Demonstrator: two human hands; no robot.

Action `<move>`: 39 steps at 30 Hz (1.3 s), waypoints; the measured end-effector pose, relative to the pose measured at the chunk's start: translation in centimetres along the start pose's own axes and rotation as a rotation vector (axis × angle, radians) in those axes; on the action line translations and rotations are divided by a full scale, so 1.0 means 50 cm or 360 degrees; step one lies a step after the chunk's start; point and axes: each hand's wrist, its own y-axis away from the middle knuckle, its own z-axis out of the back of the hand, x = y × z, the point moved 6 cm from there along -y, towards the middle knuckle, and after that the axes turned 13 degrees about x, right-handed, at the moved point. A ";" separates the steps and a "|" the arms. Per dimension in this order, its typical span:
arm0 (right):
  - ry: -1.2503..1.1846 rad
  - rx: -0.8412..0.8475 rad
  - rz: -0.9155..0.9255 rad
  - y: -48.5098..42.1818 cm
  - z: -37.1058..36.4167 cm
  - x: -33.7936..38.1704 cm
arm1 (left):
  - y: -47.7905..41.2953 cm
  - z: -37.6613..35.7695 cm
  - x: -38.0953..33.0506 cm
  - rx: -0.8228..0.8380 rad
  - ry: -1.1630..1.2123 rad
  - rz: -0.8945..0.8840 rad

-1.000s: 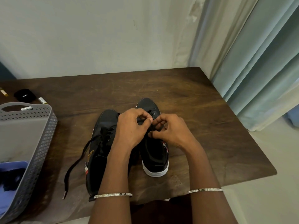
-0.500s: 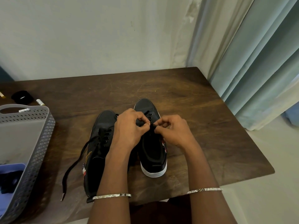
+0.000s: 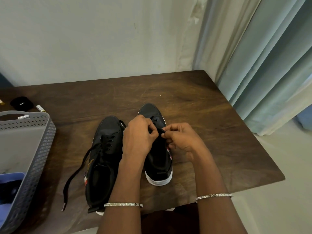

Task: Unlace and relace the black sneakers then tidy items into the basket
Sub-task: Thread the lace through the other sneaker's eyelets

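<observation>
- Since a second ago the fingertips of both hands have closed together over the right sneaker [image 3: 158, 168].
- Left hand [image 3: 140, 139] and right hand [image 3: 184, 141] each pinch its black lace [image 3: 161, 130] between thumb and curled forefinger, above the eyelets.
- The left sneaker [image 3: 104, 149] stands just beside it, its loose lace [image 3: 76, 173] trailing left and nearer across the table [image 3: 219, 132].
- A grey basket [image 3: 42, 157] sits at the left edge.
</observation>
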 end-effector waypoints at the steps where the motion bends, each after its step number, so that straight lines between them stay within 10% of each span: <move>1: -0.0014 0.0004 -0.0002 0.001 0.000 0.000 | 0.000 -0.002 -0.001 0.0001 -0.0004 0.0020; 24: 0.0220 -0.0248 0.0077 -0.013 0.004 0.009 | 0.000 0.014 0.040 0.0115 -0.0029 0.0249; 31: -0.1509 0.0098 0.0687 0.051 0.026 0.082 | -0.003 0.013 0.072 0.0176 0.0092 0.0378; 39: 0.0420 -0.0296 0.0627 0.032 0.019 0.075 | -0.005 0.005 0.084 0.0200 0.0168 0.0433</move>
